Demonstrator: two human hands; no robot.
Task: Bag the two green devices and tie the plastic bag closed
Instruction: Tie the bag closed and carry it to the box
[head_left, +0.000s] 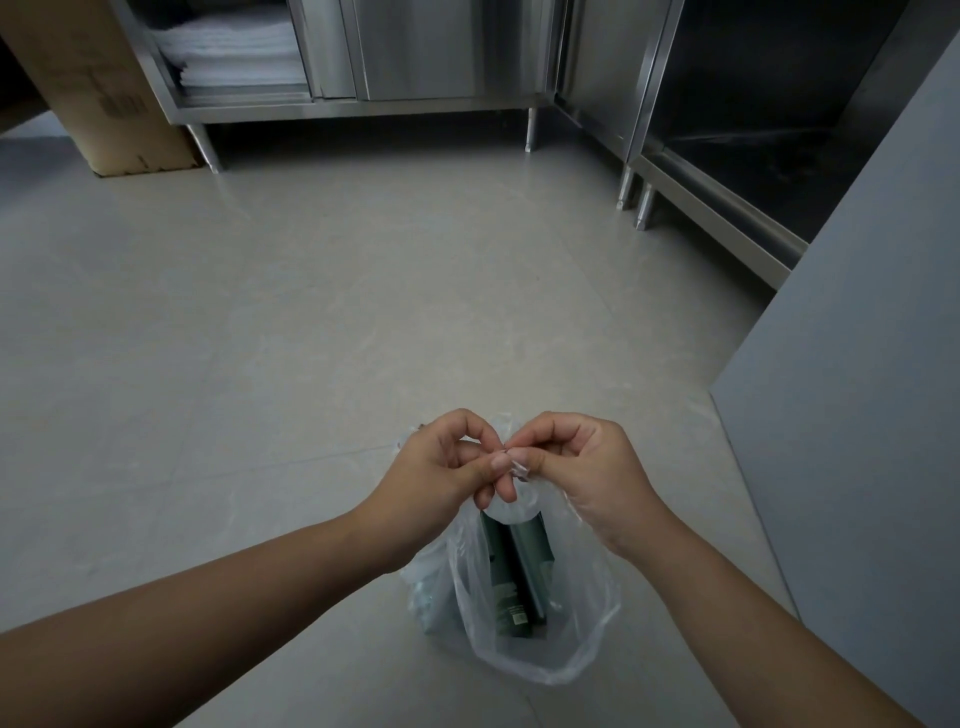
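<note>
A clear plastic bag (561, 639) stands on the floor below my hands. Two dark green devices (514, 566) stand upright side by side inside it and show through the plastic. My left hand (441, 467) and my right hand (576, 462) meet just above the bag. Each one pinches a twisted bag handle (517, 465) between thumb and fingers, and the fingertips of both hands touch. The handles cross between the hands, and a loop of plastic hangs just under them. The knot itself is hidden by my fingers.
Pale floor tiles (322, 322) spread ahead. Steel cabinets on legs (415, 57) line the far wall and the right side (727, 130). A cardboard box (98, 88) leans at far left. A grey panel (857, 415) stands close on the right.
</note>
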